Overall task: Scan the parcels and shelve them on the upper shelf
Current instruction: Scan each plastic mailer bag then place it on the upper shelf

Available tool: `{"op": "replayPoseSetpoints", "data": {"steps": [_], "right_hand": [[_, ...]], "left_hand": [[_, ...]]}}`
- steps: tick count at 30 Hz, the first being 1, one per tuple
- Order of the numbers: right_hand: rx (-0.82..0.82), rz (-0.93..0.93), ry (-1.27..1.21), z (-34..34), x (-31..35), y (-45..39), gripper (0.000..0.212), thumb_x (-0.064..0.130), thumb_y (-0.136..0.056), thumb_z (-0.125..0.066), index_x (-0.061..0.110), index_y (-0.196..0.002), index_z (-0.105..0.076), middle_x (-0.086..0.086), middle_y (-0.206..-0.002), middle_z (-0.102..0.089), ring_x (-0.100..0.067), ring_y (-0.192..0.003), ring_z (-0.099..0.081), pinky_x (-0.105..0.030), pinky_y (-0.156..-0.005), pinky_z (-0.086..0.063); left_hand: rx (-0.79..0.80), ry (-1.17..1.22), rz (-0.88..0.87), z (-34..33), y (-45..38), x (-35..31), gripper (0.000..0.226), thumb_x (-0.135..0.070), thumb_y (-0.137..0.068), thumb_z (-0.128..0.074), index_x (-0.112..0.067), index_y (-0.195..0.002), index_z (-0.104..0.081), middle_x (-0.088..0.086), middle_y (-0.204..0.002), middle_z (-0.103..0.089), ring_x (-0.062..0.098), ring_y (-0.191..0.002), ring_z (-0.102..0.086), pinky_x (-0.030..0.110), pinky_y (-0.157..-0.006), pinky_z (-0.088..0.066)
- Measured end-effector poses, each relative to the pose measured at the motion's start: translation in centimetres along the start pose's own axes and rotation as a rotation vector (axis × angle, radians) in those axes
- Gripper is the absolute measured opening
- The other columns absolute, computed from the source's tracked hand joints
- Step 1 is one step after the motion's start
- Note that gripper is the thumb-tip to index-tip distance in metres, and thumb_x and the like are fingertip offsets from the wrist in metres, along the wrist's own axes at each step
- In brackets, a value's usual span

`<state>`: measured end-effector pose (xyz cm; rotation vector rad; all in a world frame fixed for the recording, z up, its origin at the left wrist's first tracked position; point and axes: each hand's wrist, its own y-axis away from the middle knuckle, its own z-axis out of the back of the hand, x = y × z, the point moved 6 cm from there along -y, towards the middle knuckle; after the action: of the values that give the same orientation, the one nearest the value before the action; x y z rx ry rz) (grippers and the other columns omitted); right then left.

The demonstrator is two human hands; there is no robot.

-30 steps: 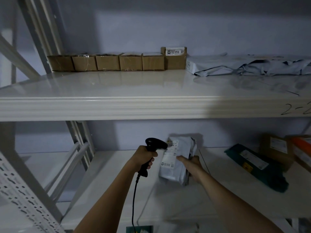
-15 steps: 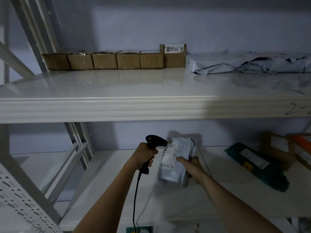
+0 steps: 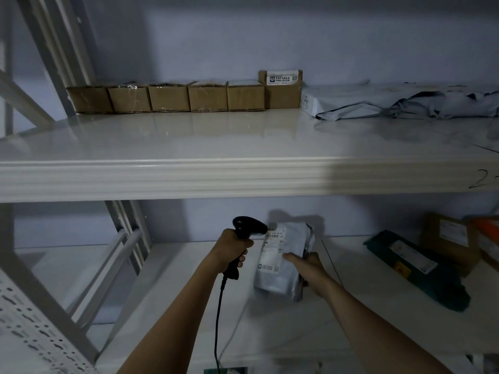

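Observation:
My left hand (image 3: 231,251) grips a black corded barcode scanner (image 3: 248,228), its head pointing right at a grey plastic mailer parcel (image 3: 283,265). My right hand (image 3: 306,267) holds that parcel upright by its right edge, label facing the scanner, just above the lower shelf (image 3: 189,306). The upper shelf (image 3: 216,141) spans the view above. Along its back stand several small cardboard boxes (image 3: 167,98), a taller labelled box (image 3: 282,89) and flat grey mailers (image 3: 391,102).
On the lower shelf at the right lie a dark green parcel (image 3: 415,268), a brown box (image 3: 448,238) and an orange-marked box (image 3: 488,236). Grey rack uprights and braces (image 3: 54,265) stand at the left. The scanner cable (image 3: 217,319) hangs down.
The scanner and parcel have stayed close together, shifting only slightly. The view has tilted a little, so the upper shelf sits somewhat lower in the frame.

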<state>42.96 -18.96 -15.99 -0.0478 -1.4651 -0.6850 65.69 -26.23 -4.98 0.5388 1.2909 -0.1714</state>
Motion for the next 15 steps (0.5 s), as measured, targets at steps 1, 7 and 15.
{"op": "replayPoseSetpoints", "data": {"steps": [1, 7, 15], "right_hand": [[0.005, -0.003, -0.001, -0.09, -0.04, -0.03, 0.085, 0.055, -0.062, -0.084, 0.014, -0.128, -0.049, -0.004, -0.113, -0.071, -0.022, -0.095, -0.073, -0.035, -0.066, -0.059], [0.004, -0.010, 0.035, -0.23, -0.32, -0.61, 0.090, 0.062, -0.056, -0.084, 0.017, -0.126, -0.050, -0.004, -0.114, -0.070, -0.023, -0.096, -0.072, -0.046, -0.079, -0.063], [0.013, -0.012, 0.013, -0.06, -0.21, -0.60, 0.094, 0.060, -0.054, -0.086, 0.016, -0.129, -0.050, -0.003, -0.115, -0.072, -0.022, -0.095, -0.074, -0.045, -0.077, -0.064]], "left_hand": [[-0.001, 0.000, 0.000, 0.08, -0.03, 0.03, 0.010, -0.004, -0.090, -0.057, -0.001, -0.097, -0.063, 0.007, -0.060, -0.048, 0.016, -0.047, -0.043, 0.025, -0.045, -0.038], [0.011, -0.002, -0.006, 0.24, -0.28, 0.26, 0.003, -0.005, -0.089, -0.058, -0.002, -0.090, -0.060, 0.006, -0.059, -0.047, 0.015, -0.046, -0.043, 0.025, -0.046, -0.038], [0.004, 0.000, -0.003, 0.21, -0.70, 0.34, 0.007, -0.003, -0.090, -0.056, -0.004, -0.084, -0.058, 0.007, -0.060, -0.046, 0.015, -0.045, -0.041, 0.024, -0.045, -0.037]]}}
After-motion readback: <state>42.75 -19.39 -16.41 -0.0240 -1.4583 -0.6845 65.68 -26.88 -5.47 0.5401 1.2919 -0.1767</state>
